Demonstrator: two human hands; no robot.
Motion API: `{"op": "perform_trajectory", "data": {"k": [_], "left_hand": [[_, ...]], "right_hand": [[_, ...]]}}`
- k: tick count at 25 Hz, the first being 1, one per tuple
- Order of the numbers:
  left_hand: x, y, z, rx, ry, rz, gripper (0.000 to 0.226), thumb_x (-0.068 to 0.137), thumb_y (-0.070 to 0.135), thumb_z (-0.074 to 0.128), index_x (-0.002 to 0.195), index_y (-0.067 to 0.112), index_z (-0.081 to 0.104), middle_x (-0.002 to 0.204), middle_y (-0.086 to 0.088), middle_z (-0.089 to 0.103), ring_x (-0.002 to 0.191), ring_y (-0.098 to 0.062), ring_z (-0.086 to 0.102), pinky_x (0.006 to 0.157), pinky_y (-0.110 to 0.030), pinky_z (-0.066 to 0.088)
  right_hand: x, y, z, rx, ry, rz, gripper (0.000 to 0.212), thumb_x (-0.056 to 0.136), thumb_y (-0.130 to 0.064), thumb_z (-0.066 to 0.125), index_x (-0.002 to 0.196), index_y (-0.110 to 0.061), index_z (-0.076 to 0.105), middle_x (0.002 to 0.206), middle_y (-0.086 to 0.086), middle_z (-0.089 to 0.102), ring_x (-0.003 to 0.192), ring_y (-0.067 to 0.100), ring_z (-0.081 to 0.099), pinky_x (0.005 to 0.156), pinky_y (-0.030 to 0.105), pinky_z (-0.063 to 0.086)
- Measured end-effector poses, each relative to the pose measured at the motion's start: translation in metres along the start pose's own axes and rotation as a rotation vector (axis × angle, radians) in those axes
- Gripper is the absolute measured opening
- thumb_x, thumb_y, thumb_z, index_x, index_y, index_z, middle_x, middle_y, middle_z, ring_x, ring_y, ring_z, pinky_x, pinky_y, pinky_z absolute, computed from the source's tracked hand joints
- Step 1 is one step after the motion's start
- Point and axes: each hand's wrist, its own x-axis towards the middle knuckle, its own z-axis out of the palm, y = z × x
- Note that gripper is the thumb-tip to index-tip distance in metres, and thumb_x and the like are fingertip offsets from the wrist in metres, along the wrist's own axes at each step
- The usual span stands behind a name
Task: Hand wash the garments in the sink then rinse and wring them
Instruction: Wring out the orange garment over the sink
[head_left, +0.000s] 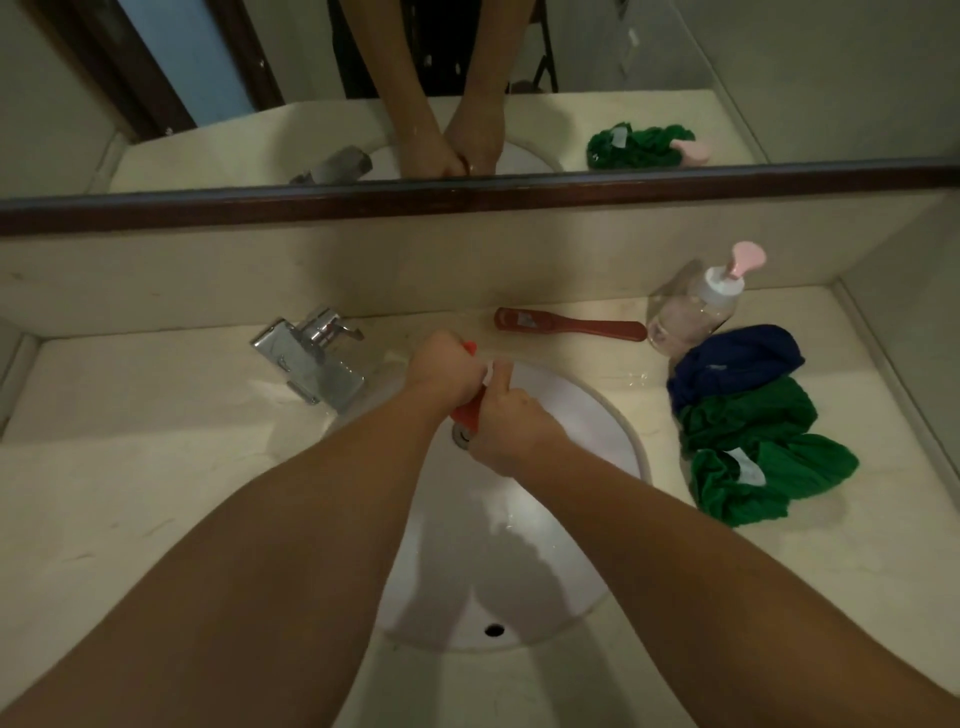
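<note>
Both my hands are over the white sink basin (571, 415), close together above the drain (461, 434). My left hand (441, 369) and my right hand (511, 428) each grip one end of a small red garment (466, 408), twisted into a tight roll between them. Only short bits of red cloth show between and beyond the fists. A green garment (763, 467) and a dark blue garment (737, 364) lie bunched on the counter to the right of the basin.
A chrome faucet (311, 358) stands at the basin's back left. A red brush (569, 325) lies on the counter behind the basin, beside a clear pump bottle (691, 312) with a pink top. A mirror (467, 78) runs along the back wall.
</note>
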Motion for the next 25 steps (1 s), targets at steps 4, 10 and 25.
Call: {"op": "perform_trajectory", "data": {"k": [4,10,25], "left_hand": [[-0.027,-0.005,-0.011,-0.248,0.045,0.097,0.021,0.084,0.026,0.077,0.082,0.010,0.064,0.074,-0.003,0.059,0.068,-0.019,0.053,0.059,-0.029,0.040],[-0.061,-0.032,-0.034,-0.633,-0.046,0.149,0.034,0.082,0.045,0.083,0.083,0.016,0.063,0.078,-0.002,0.066,0.071,-0.014,0.060,0.066,-0.025,0.050],[-0.112,0.006,-0.023,-0.621,-0.057,0.141,0.041,0.077,0.056,0.076,0.094,0.021,0.064,0.094,0.000,0.071,0.089,-0.020,0.068,0.087,-0.043,0.058]], "right_hand": [[-0.020,-0.001,-0.017,0.402,-0.126,0.223,0.081,0.077,-0.028,0.084,0.134,-0.017,0.028,0.108,0.008,0.057,0.090,0.027,0.064,0.056,0.036,0.057],[-0.077,0.006,-0.040,0.967,-0.030,0.276,0.061,0.074,-0.024,0.091,0.125,-0.017,0.058,0.112,0.010,0.071,0.081,0.022,0.074,0.061,0.031,0.060],[-0.117,0.025,-0.040,0.962,0.448,0.413,0.060,0.087,-0.068,0.064,0.123,-0.023,0.045,0.108,0.010,0.068,0.076,0.026,0.073,0.057,0.033,0.054]]}}
